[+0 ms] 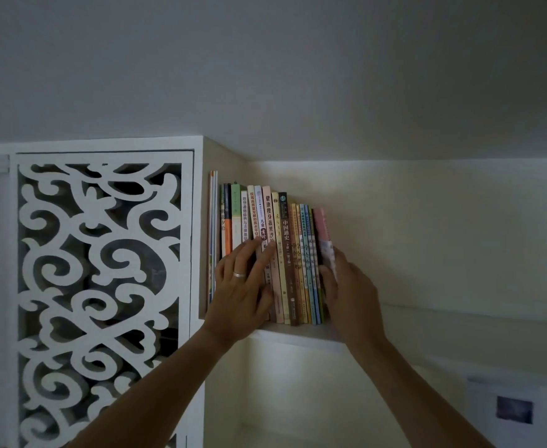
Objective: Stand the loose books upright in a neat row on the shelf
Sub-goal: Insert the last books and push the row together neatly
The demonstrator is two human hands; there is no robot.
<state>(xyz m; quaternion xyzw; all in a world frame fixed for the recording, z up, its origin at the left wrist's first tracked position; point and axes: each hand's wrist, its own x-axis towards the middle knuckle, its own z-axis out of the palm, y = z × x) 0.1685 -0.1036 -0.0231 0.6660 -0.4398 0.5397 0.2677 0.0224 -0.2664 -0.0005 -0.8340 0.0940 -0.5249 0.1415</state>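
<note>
Two hands up at a high white shelf (301,334), both on the book row (285,253). Surroundings: white cabinet with a carved scrollwork door (100,286) directly left of the shelf bay; cabinet side panel (205,163) forms the left wall of the bay. Plain white wall behind and right of the books. Lower right, a pale sheet with a small dark picture (514,409) on the wall, blurred. Nothing sits between camera and books except the hands and forearms.

Books: roughly fifteen or so slim paperbacks, spines out, standing on the shelf and packed against the cabinet side. Heights step down left to right. Tall thin white ones at far left, then orange, green, cream, pink spines with Chinese titles, a dark brown spine (285,253) mid-row, then a run of thin yellow/teal/green ones. Row fans slightly, right-hand books leaning right. Last on the right is a pink book (325,234).

Left hand (243,286): fingers straight and spread, pressing flat on the spines of the left-middle books; ring on one finger. Not gripping anything.

Right hand (346,286): at the right end of the row, thumb on the spine side, fingers behind the pink book's outer cover, pinching it.

Shelf right of the row carries nothing visible.
</note>
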